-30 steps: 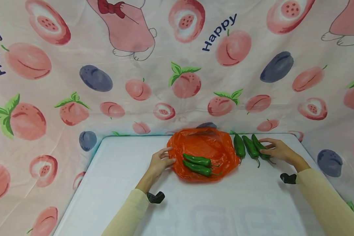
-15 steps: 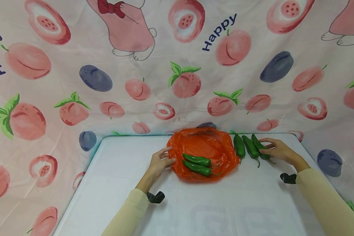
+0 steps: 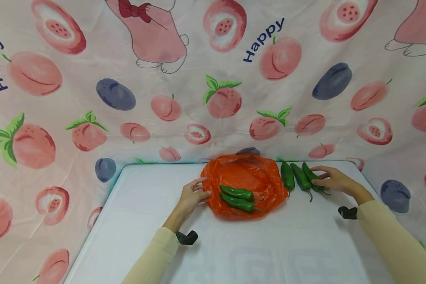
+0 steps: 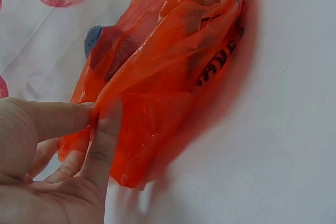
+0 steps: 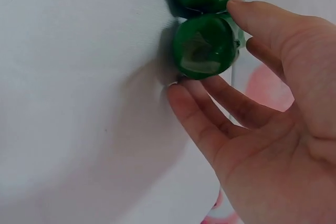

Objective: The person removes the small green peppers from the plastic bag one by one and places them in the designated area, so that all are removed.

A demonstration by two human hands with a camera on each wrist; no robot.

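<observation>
An orange plastic bag (image 3: 213, 165) lies on the table with its mouth spread, and two green chili peppers (image 3: 236, 202) rest on it. My left hand (image 3: 189, 198) pinches the bag's left edge between thumb and fingers, as the left wrist view shows. To the right of the bag, three more green peppers (image 3: 287, 176) lie side by side, stems toward me. The rightmost green pepper (image 5: 191, 51) sits between the thumb and fingers of my right hand (image 3: 337, 181), still down on the table. Part of it is hidden behind the fingers in the head view.
The white table (image 3: 142, 197) ends at a back edge just behind the bag and peppers. A fruit-printed cloth (image 3: 184, 83) hangs behind it and along the sides. A small black device (image 3: 187, 238) is at the left wrist, another black device (image 3: 348, 213) at the right.
Almost nothing moves. The peppers at the right and the right forearm shift very slightly; the left hand and the bag stay as they were.
</observation>
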